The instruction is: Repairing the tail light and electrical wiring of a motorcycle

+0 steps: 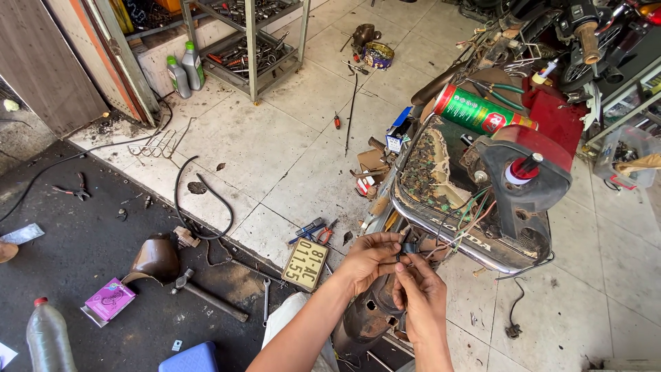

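A: Largest item noted first: the stripped rear of a motorcycle (pixel 482 186), its worn seat base exposed, chrome rail bent round the tail, a dark tail-lamp housing with a red bulb raised on the right.

B: Confirmed. The pale tiled floor (pixel 275 145) is seen beneath it, meeting a dark mat (pixel 82 241) on the left. A grey metal shelf rack (pixel 255 41) loaded with tools is recorded at the far wall, two grey bottles with green caps (pixel 186 69) beside it.

A: On the seat base, a green and red spray can (pixel 475 110) is laid on its side. On the mat: a steel hammer (pixel 206 293), a brown curved cover (pixel 155 258), a pink packet (pixel 109 300).

B: A yellow number plate (pixel 306 263) is propped near the tile edge.

A: Hands?

B: The left hand (pixel 368 258) and right hand (pixel 421 293) are brought together just under the tail rail. A small black connector (pixel 407 249) on the loose coloured wires (pixel 458 220) is pinched between fingertips of both hands; the grips are narrow, closed on it.

A: Connector position: below the rail, at the wire ends, touching both hands.
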